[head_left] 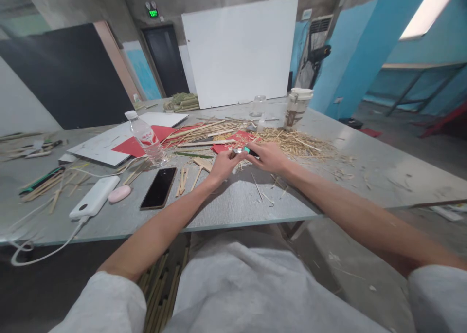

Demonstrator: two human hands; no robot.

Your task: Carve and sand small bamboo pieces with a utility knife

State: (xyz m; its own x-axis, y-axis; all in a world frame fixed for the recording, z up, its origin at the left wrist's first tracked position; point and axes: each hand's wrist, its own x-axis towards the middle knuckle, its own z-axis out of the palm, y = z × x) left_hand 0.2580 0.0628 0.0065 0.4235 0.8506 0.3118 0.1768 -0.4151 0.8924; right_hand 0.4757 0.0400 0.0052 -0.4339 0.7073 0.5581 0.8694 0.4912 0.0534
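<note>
Over the middle of the table, my left hand (225, 166) and my right hand (270, 157) meet with fingertips nearly touching. Fingers of my right hand are closed around a small black-and-teal tool (247, 150), which looks like a utility knife; most of it is hidden. My left thumb and fingers pinch together beside it, at a small pale, shiny piece (237, 150) too small to name. Just behind the hands lie red paper (241, 138) and a heap of straw-like strips (297, 145). Flat pale wooden pieces (203, 164) rest left of my left hand.
A water bottle (146, 139), a phone (158, 189), a white power bank with cable (94, 196) and a pink oval case (119, 194) stand or lie to the left. Behind are a lidded cup (298, 109), a clear jar (258, 106) and a white board (241, 50).
</note>
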